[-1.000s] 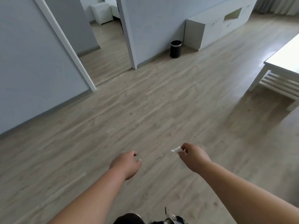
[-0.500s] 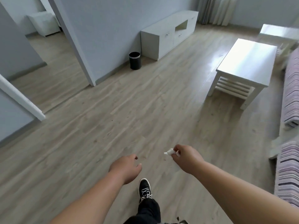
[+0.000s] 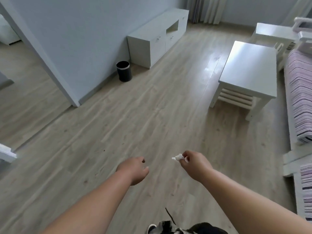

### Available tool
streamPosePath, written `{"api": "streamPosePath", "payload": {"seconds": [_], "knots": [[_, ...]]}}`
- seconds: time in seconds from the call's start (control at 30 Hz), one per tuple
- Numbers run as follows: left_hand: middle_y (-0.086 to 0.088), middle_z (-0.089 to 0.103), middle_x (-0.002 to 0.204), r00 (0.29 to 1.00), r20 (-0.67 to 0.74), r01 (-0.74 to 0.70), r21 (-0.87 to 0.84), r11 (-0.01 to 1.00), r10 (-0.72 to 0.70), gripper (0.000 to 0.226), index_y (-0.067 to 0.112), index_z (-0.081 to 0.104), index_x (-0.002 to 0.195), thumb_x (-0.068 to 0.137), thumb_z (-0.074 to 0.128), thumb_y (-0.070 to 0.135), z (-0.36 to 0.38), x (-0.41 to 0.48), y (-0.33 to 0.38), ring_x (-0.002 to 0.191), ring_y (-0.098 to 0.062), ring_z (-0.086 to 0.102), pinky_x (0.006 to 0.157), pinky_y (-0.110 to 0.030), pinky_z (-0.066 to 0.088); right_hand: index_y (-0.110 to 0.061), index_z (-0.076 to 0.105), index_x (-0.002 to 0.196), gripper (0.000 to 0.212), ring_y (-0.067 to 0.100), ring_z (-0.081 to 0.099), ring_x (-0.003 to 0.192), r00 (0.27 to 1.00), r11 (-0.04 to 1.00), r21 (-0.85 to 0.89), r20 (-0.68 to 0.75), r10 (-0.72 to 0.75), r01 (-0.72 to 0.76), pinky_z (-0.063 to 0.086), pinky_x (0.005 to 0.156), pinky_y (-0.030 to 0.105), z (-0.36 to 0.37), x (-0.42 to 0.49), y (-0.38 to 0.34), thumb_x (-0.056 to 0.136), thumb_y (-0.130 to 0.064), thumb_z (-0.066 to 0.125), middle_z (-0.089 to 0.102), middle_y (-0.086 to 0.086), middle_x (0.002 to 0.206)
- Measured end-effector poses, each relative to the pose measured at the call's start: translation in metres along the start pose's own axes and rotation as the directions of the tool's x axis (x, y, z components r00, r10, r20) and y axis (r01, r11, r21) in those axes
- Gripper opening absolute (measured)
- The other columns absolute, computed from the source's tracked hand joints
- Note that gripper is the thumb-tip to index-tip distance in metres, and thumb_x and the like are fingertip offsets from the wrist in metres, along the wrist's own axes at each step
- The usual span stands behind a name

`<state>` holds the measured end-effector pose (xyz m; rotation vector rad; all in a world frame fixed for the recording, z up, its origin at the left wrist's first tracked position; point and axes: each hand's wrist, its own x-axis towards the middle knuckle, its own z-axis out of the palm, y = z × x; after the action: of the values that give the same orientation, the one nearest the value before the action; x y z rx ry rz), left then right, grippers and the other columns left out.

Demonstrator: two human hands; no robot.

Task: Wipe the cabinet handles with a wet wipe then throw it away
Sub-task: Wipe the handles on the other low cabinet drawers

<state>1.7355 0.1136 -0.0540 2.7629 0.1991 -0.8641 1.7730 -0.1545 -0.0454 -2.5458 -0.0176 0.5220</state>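
My right hand [image 3: 195, 164] pinches a small crumpled white wet wipe [image 3: 178, 157] out in front of me, low over the wooden floor. My left hand [image 3: 135, 169] hangs beside it with loosely curled fingers and holds nothing. A long white cabinet [image 3: 152, 41] with small metal handles [image 3: 158, 38] stands against the grey wall far ahead. A black round trash bin [image 3: 124, 71] stands on the floor just left of the cabinet, open at the top.
A white coffee table [image 3: 249, 68] with a slatted lower shelf stands to the right. A striped sofa [image 3: 302, 102] runs along the right edge. A wall corner [image 3: 74, 102] and a doorway lie to the left. My shoe [image 3: 152, 228] shows at the bottom.
The view has swung right and moved forward: the bin and cabinet shifted and grew nearer, and the coffee table and sofa came into view. Both hands kept their pose, the wipe still pinched.
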Motion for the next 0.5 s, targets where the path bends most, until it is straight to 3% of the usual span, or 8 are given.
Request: {"api": "streamPosePath", "payload": {"seconds": [0.13, 0.27, 0.5], "knots": [[0.003, 0.059, 0.143, 1.000, -0.003, -0.015, 0.038, 0.999, 0.015, 0.058, 0.032, 0.048, 0.149, 0.097, 0.043, 0.059, -0.036, 0.057, 0.007, 0.126, -0.023, 0.060, 0.101, -0.039, 0.052, -0.036, 0.059, 0.091, 0.025, 0.016, 0.061, 0.081, 1.000, 0.999, -0.051, 0.011, 0.013, -0.012, 0.045, 0.061, 0.028, -0.016, 0.062, 0.003, 0.097, -0.059, 0.050, 0.060, -0.012, 0.081], [0.001, 0.057, 0.147, 1.000, 0.009, -0.026, 0.135, 0.990, 0.025, 0.058, 0.030, 0.045, 0.151, 0.100, 0.043, 0.057, -0.066, 0.118, 0.023, 0.127, -0.025, 0.060, 0.097, -0.037, 0.052, -0.034, 0.059, 0.093, 0.024, 0.010, 0.057, 0.073, 1.000, 0.998, -0.065, 0.027, 0.004, -0.002, 0.039, 0.055, 0.026, -0.037, 0.130, 0.008, 0.099, -0.056, 0.051, 0.057, -0.014, 0.076], [0.004, 0.059, 0.144, 0.997, 0.064, 0.030, 0.054, 0.998, -0.033, 0.058, 0.035, 0.048, 0.148, 0.095, 0.045, 0.059, -0.135, 0.253, 0.074, 0.125, -0.022, 0.060, 0.101, -0.040, 0.052, -0.033, 0.059, 0.086, 0.028, 0.015, 0.060, 0.079, 1.000, 1.000, -0.015, 0.023, -0.018, 0.019, 0.040, 0.061, 0.027, -0.091, 0.287, 0.020, 0.096, -0.059, 0.054, 0.058, -0.014, 0.073]]}}
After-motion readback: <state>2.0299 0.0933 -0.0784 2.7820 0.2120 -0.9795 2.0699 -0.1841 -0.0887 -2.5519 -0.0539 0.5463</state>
